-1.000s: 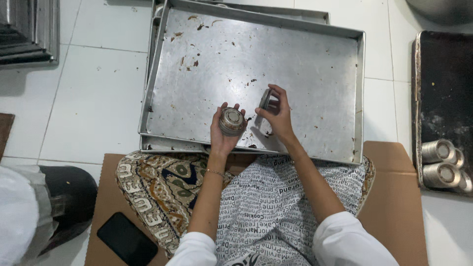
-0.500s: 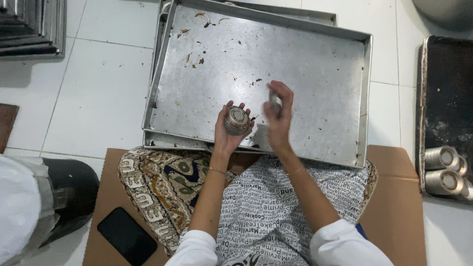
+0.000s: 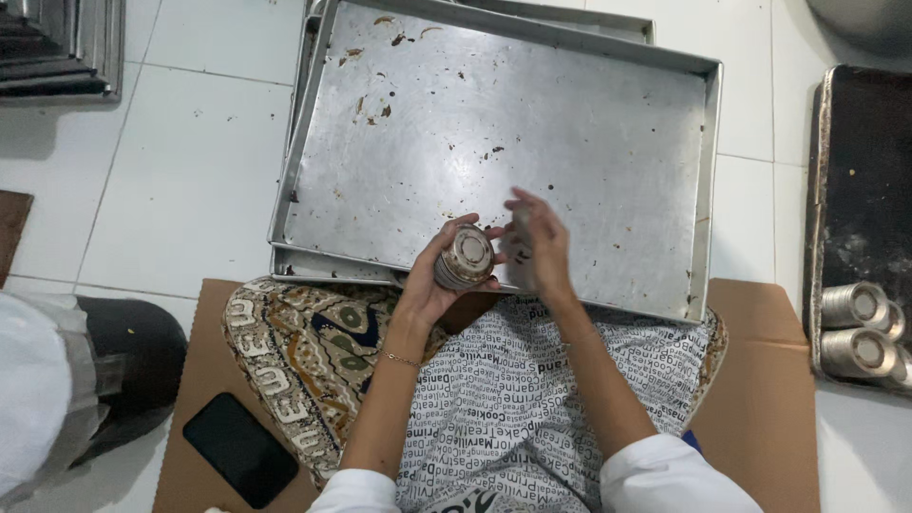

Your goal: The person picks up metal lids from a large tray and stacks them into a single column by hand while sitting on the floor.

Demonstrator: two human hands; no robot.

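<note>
Steel fills most of the head view: a large, shallow baking tray (image 3: 589,142) lies on the white tiled floor (image 3: 190,171) in front of me, its surface scratched and dotted with dark crumbs, and it rests on the edge of another tray beneath it. My left hand (image 3: 442,275) is clenched around a small round metal mould (image 3: 465,257), fingers wrapped about its side so that its ringed end faces up toward the camera; the mould sits over the near rim of the tray, just above my lap. My right hand (image 3: 537,242) is right beside it, touching or nearly touching the mould's right side, but it is blurred and I cannot tell whether it grips anything. I sit on a sheet of brown cardboard (image 3: 760,408), with a printed apron and patterned fabric across my knees. A black phone (image 3: 239,449) lies on the cardboard by my left leg. Off to the right, a dark tray (image 3: 860,190) holds more metal moulds (image 3: 860,328) lying on their sides at its near end. Stacked trays (image 3: 57,47) show at the top left corner.
</note>
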